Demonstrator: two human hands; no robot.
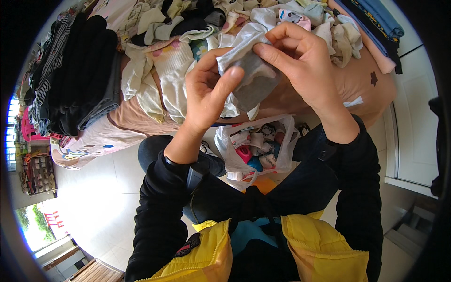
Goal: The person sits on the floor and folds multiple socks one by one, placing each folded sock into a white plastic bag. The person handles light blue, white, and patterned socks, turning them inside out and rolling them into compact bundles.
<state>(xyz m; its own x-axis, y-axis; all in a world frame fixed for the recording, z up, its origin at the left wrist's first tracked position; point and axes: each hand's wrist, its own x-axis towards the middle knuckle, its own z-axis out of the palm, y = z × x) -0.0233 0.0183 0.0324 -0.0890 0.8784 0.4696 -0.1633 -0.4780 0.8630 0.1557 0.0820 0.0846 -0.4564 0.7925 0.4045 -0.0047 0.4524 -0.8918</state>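
Note:
A grey sock with a white cuff (253,87) is stretched between my two hands above the near edge of the bed. My left hand (206,91) grips one side of its cuff, with the thumb raised in front. On the other side, my right hand (303,61) pinches the cuff between thumb and fingers. The sock's toe hangs downward. Behind it lies a loose pile of socks (171,70), white, cream, black and patterned, spread over the bed. Below my hands, between my knees, a white plastic bag (224,149) on the floor holds several bundled socks (253,141).
A tall stack of folded dark clothes (84,70) stands on the bed's left, and folded blue garments (376,21) lie at the far right. The peach bed cover (338,89) drapes over the near edge. A white door (416,122) is at the right. Shelves (37,174) stand at the left.

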